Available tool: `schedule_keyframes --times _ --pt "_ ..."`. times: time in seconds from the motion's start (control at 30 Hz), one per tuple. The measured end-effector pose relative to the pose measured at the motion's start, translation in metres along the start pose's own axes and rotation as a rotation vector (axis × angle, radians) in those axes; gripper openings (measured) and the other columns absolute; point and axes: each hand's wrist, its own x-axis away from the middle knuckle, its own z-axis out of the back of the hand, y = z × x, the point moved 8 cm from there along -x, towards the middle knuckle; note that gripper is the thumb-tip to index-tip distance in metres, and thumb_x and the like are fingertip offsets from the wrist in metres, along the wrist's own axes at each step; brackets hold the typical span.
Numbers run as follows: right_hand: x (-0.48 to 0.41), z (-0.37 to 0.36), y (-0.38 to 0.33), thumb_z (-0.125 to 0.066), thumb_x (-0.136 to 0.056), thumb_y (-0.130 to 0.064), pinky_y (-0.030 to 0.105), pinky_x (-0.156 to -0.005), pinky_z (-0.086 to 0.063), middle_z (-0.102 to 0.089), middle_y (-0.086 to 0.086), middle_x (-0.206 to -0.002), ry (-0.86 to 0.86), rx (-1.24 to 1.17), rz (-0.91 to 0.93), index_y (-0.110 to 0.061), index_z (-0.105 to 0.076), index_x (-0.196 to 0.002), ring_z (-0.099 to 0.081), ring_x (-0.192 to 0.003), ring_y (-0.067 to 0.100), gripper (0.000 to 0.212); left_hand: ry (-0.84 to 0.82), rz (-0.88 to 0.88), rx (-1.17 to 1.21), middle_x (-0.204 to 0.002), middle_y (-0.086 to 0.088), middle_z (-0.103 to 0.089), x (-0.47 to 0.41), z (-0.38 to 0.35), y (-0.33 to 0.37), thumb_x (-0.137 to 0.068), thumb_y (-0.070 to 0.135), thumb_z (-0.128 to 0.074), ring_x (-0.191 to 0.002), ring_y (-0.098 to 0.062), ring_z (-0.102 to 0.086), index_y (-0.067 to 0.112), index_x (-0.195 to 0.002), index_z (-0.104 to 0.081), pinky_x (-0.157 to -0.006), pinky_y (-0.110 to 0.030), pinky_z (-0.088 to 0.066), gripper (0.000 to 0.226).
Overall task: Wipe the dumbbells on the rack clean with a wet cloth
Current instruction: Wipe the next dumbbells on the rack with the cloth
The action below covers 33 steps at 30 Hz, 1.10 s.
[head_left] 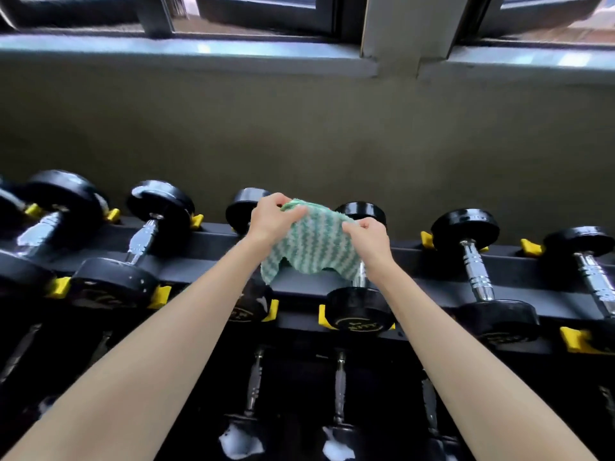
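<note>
Both hands were up over the rack's (pixel 213 241) top tier with the cloth (pixel 311 247) stretched between them. The left hand (pixel 271 216) pinched the cloth's top left edge, thumb and fingers curled on it. The right hand (pixel 366 236) pinched the top right edge the same way. The cloth was green-white zigzag, and its lower edge hung loose below both hands. I could not tell if it touched anything. A dumbbell (pixel 359 309) sat just under the right hand: its near black head was below the right wrist, its far head just beyond the right fingers, and its chrome handle was mostly hidden by cloth and wrist. A second dumbbell (pixel 244 207) lay under the left hand, its far head just beyond the left knuckles and the rest covered by the left forearm. More dumbbells (pixel 476 261) sat in a row out to the right of the right hand and to the left of the left hand, all lying in yellow cradles (pixel 327 317). A lower tier (pixel 339 394) of dumbbells showed between the forearms, dim, with white patches on the near heads. A plain wall (pixel 299 128) stood beyond the hands, with a sill (pixel 199 51) above it.
</note>
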Motion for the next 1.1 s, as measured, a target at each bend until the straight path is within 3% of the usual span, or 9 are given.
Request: schedule_keyframes --times 0.17,0.27,0.4,0.57,0.67,0.73,0.77,0.9,1.1 --pt "0.053 -0.025 -0.018 -0.049 -0.094 -0.018 0.028 -0.054 -0.025 -0.042 -0.004 -0.070 0.378 -0.107 0.109 -0.007 -0.042 -0.086 -0.039 -0.064 0.012 0.015 -0.184 -0.135 -0.047 -0.073 0.002 -0.058 0.024 0.044 0.004 -0.088 0.028 -0.060 -0.065 -0.013 -0.050 0.011 -0.099 -0.061 -0.059 -0.024 -0.038 0.020" --pt "0.075 -0.043 0.003 -0.051 -0.094 -0.025 0.028 -0.063 -0.027 -0.045 -0.003 -0.074 0.424 -0.128 0.002 -0.009 -0.044 -0.085 -0.042 -0.070 0.015 0.020 -0.282 -0.213 -0.062 -0.082 0.004 -0.059 0.043 0.048 0.009 -0.089 0.022 -0.057 -0.065 -0.009 -0.051 0.016 -0.098 -0.059 -0.054 -0.020 -0.039 0.011" --pt "0.094 -0.065 0.031 -0.052 -0.088 -0.024 0.030 -0.065 -0.035 -0.053 -0.004 -0.070 0.270 -0.155 -0.136 -0.014 -0.052 -0.075 -0.049 -0.071 0.017 0.016 -0.389 -0.271 -0.020 -0.083 -0.001 -0.061 0.061 0.037 0.016 -0.088 0.016 -0.057 -0.070 -0.015 -0.052 0.016 -0.091 -0.060 -0.054 -0.016 -0.039 0.005" --pt "0.116 -0.067 0.066 -0.039 -0.093 -0.018 0.032 -0.065 -0.052 -0.066 0.013 -0.072 0.080 -1.077 -0.443 -0.003 -0.064 -0.075 -0.063 -0.066 0.027 0.034 -0.551 -0.266 0.124 -0.068 -0.003 -0.052 0.081 0.017 0.038 -0.088 0.016 -0.056 -0.061 -0.013 -0.039 0.007 -0.091 -0.064 -0.055 -0.021 -0.031 0.013" --pt "0.129 -0.074 0.077 -0.035 -0.100 -0.014 0.034 -0.045 -0.054 -0.069 0.021 -0.067 -0.058 -1.023 -0.553 0.004 -0.061 -0.085 -0.068 -0.054 0.027 0.035 -0.607 -0.301 0.112 -0.072 -0.007 -0.049 0.089 0.008 0.051 -0.089 0.019 -0.057 -0.055 -0.011 -0.033 0.013 -0.080 -0.063 -0.047 -0.014 -0.028 0.012" --pt "0.133 -0.075 0.084 -0.031 -0.102 -0.012 0.032 -0.060 -0.056 -0.071 0.020 -0.086 -0.140 -0.861 -0.586 0.005 -0.058 -0.102 -0.071 -0.075 0.028 0.032 -0.628 -0.316 0.133 -0.075 -0.008 -0.056 0.090 0.001 0.057 -0.089 0.020 -0.058 -0.062 -0.013 -0.040 0.020 -0.073 -0.062 -0.055 -0.018 -0.032 0.017" --pt "0.132 -0.071 0.087 -0.029 -0.102 -0.011 0.028 -0.068 -0.055 -0.071 0.015 -0.095 -0.168 -0.760 -0.577 0.002 -0.057 -0.108 -0.070 -0.085 0.025 0.031 -0.616 -0.316 0.133 -0.076 -0.007 -0.060 0.088 -0.001 0.058 -0.088 0.020 -0.059 -0.064 -0.014 -0.043 0.022 -0.072 -0.063 -0.060 -0.022 -0.034 0.017" --pt "0.122 -0.049 0.082 -0.036 -0.100 -0.015 0.024 -0.056 -0.053 -0.070 0.003 -0.067 -0.275 -0.611 -0.445 -0.005 -0.059 -0.092 -0.065 -0.058 0.013 0.027 -0.362 -0.356 -0.147 -0.064 -0.001 -0.057 0.062 -0.002 0.052 -0.086 0.022 -0.059 -0.072 -0.021 -0.051 0.015 -0.085 -0.070 -0.065 -0.026 -0.038 0.013" --pt "0.110 -0.023 0.046 -0.048 -0.093 -0.022 0.022 -0.054 -0.054 -0.071 -0.003 -0.075 -0.308 -0.684 -0.162 -0.017 -0.063 -0.097 -0.068 -0.064 0.009 0.016 -0.179 -0.297 -0.237 -0.086 -0.006 -0.063 0.043 -0.007 0.037 -0.089 0.022 -0.053 -0.096 -0.026 -0.057 0.013 -0.090 -0.070 -0.070 -0.025 -0.037 0.019"
